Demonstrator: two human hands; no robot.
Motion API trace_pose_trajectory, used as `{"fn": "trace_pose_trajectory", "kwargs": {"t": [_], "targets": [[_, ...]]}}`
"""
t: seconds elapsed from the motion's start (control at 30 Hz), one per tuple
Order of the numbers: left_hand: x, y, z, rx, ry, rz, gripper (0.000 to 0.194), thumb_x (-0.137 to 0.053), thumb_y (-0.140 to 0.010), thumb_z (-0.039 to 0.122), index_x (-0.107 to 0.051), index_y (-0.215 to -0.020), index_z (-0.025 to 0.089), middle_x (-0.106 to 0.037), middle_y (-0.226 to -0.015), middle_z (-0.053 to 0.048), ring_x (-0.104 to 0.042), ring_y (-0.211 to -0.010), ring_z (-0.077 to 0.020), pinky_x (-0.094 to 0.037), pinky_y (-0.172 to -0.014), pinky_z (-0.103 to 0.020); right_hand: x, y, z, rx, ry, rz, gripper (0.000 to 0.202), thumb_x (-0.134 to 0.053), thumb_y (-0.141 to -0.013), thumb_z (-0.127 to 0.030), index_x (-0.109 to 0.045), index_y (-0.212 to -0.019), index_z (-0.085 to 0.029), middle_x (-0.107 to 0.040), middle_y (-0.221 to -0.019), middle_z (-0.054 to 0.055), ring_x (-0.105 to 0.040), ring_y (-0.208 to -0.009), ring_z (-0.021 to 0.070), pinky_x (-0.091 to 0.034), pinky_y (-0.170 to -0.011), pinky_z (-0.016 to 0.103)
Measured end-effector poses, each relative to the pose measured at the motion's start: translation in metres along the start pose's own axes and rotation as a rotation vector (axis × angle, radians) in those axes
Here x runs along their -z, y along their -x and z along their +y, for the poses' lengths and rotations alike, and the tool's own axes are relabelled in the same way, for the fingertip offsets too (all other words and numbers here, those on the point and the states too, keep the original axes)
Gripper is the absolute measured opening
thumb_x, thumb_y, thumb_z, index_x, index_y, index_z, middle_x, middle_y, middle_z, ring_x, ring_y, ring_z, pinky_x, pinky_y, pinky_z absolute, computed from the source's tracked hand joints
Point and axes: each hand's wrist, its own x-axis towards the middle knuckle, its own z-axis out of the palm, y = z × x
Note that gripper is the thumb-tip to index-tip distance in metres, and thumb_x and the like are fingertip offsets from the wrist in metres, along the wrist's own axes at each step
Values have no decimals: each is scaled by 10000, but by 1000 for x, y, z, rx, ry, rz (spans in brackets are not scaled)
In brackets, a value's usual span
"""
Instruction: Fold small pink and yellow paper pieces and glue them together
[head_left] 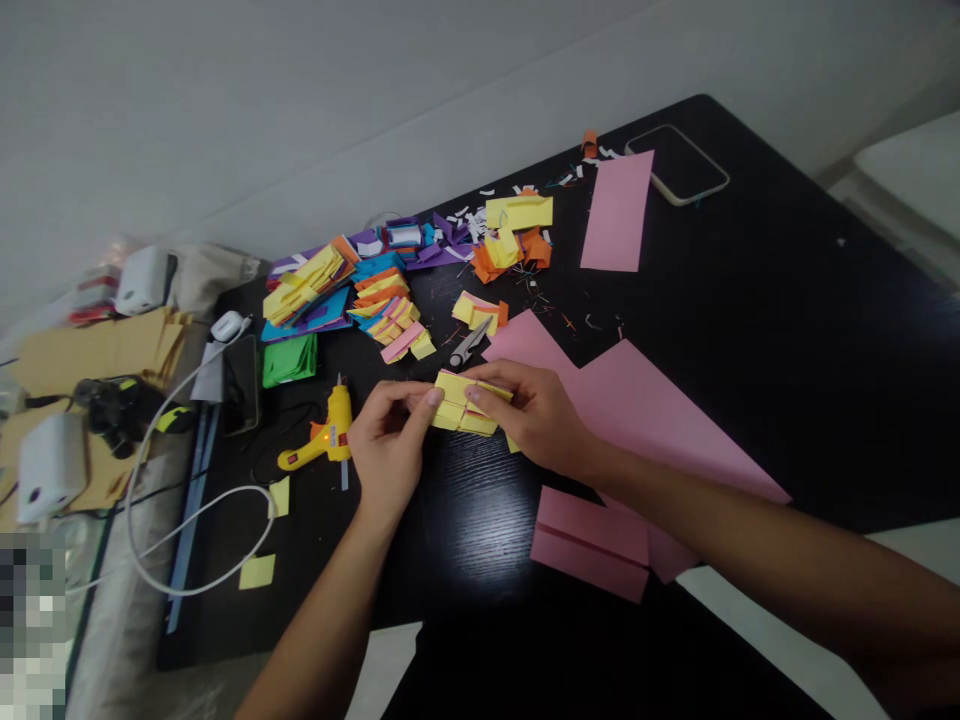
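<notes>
Between my two hands is a folded yellow paper piece point(459, 403) with creased panels and thin pink edges. My left hand point(394, 430) pinches its left end, thumb on top. My right hand point(529, 405) grips the right end, thumb pressed on the upper face and fingers behind. A small yellow paper bit shows just under the right hand. Scissors point(471, 342) lie beyond the piece, close to my fingers. Large pink paper sheets point(652, 420) spread under and beside my right forearm. A yellow glue gun point(330, 435) lies left of my left hand.
Stacks of folded coloured paper point(311, 285), green paper point(290, 360) and paper scraps point(457, 235) line the table's back. A phone point(679, 165) lies at the far right beside a pink sheet point(619, 212). A white cable point(195, 590) loops at left. A folded pink sheet point(590, 560) sits near the front.
</notes>
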Motion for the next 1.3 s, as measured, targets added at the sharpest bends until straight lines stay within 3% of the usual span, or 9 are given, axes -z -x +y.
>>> {"fn": "trace_pose_trajectory", "kwargs": {"t": [0.2,0.37,0.6,0.9,1.13,1.3], "targets": [[1,1,-1,24,39,-58,150,-766,-885,251,-790,-1031,229,-751,-918,-23,-677,-803,-129,-540,-736,-238,0,1,0,5,50,-23,187,-678,-916,-303,-795,-1039,-225,-798,-994,43,-733,-917,199,-584,-812,337],[3,0,-1,66,44,-63,80,-797,-853,270,-799,-916,222,-713,-810,-2,-629,-721,-110,-500,-651,-209,0,2,-1,0,58,-40,188,-678,-911,-297,-797,-1035,-221,-803,-1005,49,-737,-928,203,-589,-817,344],[3,-2,-3,226,161,-70,150,-846,-784,322,-777,-824,195,-665,-694,13,-557,-615,-93,-443,-568,-191,1,2,-1,-18,47,-50,195,-683,-906,-306,-801,-1034,-217,-806,-1007,52,-745,-930,209,-592,-825,350],[4,-2,0,207,141,-109,150,-819,-820,328,-758,-852,195,-664,-729,4,-578,-650,-111,-465,-595,-211,1,2,-2,8,80,-55,184,-674,-910,-290,-809,-1018,-225,-814,-985,44,-753,-900,195,-597,-784,322],[5,-2,0,82,51,-178,66,-764,-877,290,-779,-880,226,-682,-791,-15,-607,-715,-138,-479,-634,-249,1,2,-2,14,116,-85,173,-676,-910,-291,-799,-1010,-223,-809,-926,26,-753,-817,172,-592,-723,286],[5,-1,-4,213,61,-152,189,-797,-840,396,-761,-807,213,-678,-709,-10,-579,-614,-136,-465,-554,-255,2,0,1,-51,109,-59,150,-722,-876,-333,-784,-934,-209,-789,-876,32,-733,-798,181,-581,-718,304]]}}
